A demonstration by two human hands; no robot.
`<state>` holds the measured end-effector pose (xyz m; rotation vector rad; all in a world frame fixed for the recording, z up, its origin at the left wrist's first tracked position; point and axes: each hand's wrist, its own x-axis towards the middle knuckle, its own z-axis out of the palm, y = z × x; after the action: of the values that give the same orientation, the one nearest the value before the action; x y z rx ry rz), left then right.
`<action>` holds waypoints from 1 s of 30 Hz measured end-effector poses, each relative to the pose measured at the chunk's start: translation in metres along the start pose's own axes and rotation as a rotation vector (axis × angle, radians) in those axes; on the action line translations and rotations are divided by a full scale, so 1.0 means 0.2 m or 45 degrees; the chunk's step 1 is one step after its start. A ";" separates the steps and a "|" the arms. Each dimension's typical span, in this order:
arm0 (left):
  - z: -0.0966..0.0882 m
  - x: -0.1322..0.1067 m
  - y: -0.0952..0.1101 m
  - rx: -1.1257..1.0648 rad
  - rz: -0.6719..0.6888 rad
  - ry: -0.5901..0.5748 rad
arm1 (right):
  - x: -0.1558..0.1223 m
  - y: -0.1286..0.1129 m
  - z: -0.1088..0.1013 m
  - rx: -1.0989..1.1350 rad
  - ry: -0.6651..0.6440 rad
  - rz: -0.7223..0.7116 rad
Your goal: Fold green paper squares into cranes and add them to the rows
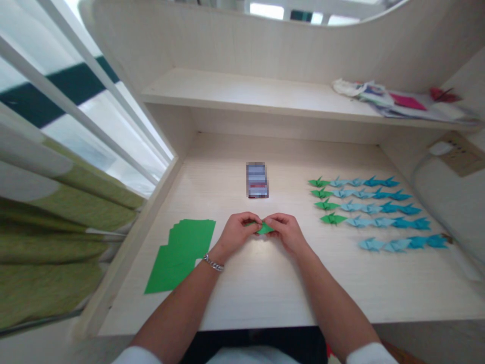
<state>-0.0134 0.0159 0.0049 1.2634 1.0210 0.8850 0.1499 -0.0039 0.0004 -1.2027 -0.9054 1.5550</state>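
Observation:
A small folded piece of green paper (pixel 264 228) is pinched between my two hands, just above the middle of the desk. My left hand (pixel 241 231) grips its left end with thumb and fingers, and a chain bracelet circles that wrist. At the other end, my right hand (pixel 285 230) holds the paper the same way. The fingers partly cover it, so its exact fold cannot be made out. Flat green paper sheets (pixel 181 255) lie overlapping to the left of my left forearm.
Rows of folded paper cranes stand at right: green cranes (pixel 333 219), light blue cranes (pixel 397 245) and darker blue cranes (pixel 417 242). A phone-like, blurred rectangle (pixel 257 180) lies beyond my hands. Papers (pixel 407 102) rest on the shelf (pixel 242 91). A cable (pixel 414 174) runs along the right wall.

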 end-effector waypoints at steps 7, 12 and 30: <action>0.00 0.00 0.00 0.044 0.020 -0.024 | 0.02 0.02 -0.01 -0.159 0.043 -0.060; 0.00 0.01 -0.01 -0.065 -0.057 -0.018 | 0.03 0.02 -0.02 -0.251 0.067 -0.122; 0.02 0.01 -0.06 -0.034 0.010 0.072 | 0.03 0.05 0.01 -0.306 0.061 -0.266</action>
<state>-0.0094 0.0158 -0.0075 1.2265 1.0457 0.9421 0.1461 -0.0008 -0.0098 -1.2624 -1.1716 1.2727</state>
